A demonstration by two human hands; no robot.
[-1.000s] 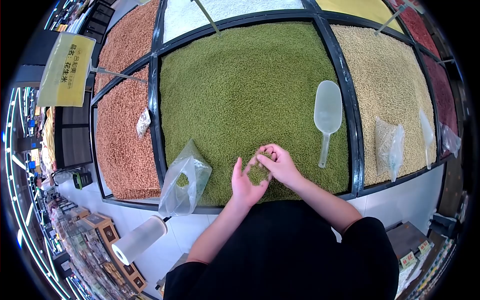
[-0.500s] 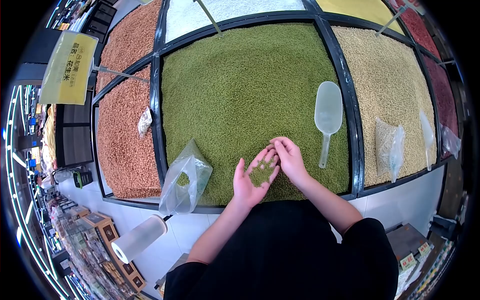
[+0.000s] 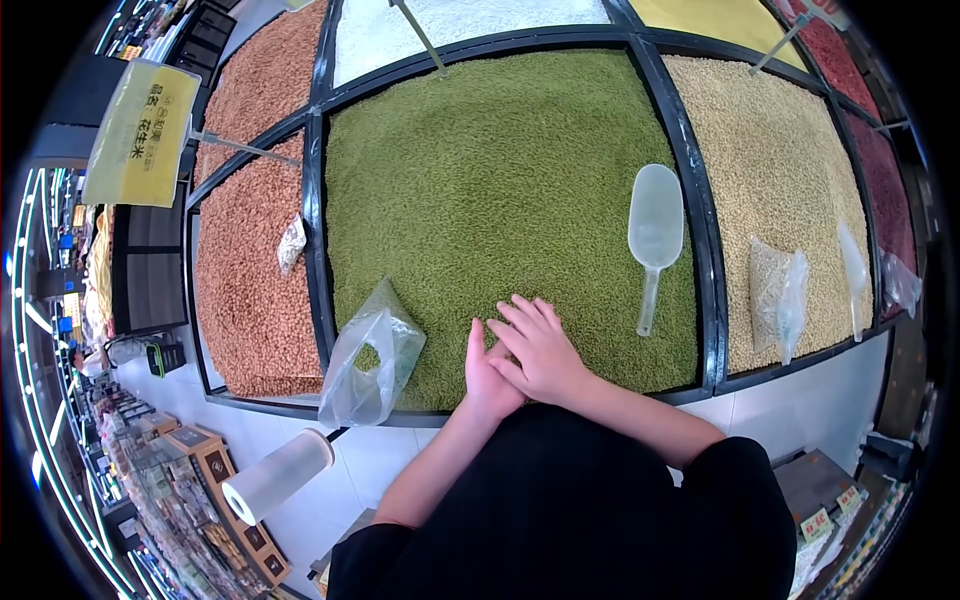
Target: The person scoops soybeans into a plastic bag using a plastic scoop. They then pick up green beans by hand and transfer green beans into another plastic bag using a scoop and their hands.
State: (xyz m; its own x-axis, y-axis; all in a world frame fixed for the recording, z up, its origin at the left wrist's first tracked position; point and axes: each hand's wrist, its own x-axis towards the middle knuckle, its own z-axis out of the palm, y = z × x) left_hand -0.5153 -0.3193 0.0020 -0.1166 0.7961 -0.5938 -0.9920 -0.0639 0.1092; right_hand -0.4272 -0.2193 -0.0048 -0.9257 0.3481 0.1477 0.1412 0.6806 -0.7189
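My left hand (image 3: 488,382) is palm up at the near edge of a bin of green mung beans (image 3: 480,180), its thumb raised. Across it lies my right hand (image 3: 545,356), palm down with the fingers stretched out and slightly spread. The left palm and its mung beans are hidden beneath the right hand. To the left, a clear plastic bag (image 3: 375,360) partly filled with mung beans leans at the bin's front corner. A translucent scoop (image 3: 657,220) rests on the beans to the right, apart from both hands.
Black dividers (image 3: 690,170) separate the bins. Reddish peanuts (image 3: 250,300) are on the left, with a small packet (image 3: 291,246). Pale beans (image 3: 770,160) on the right carry a filled bag (image 3: 778,300) and another scoop (image 3: 853,270). A plastic-bag roll (image 3: 280,478) projects in front.
My right hand has moved from the left fingertips down over the left palm, its fingers straightening from a pinch. The mung beans in the palm are now covered. The scoop and bag stay put.
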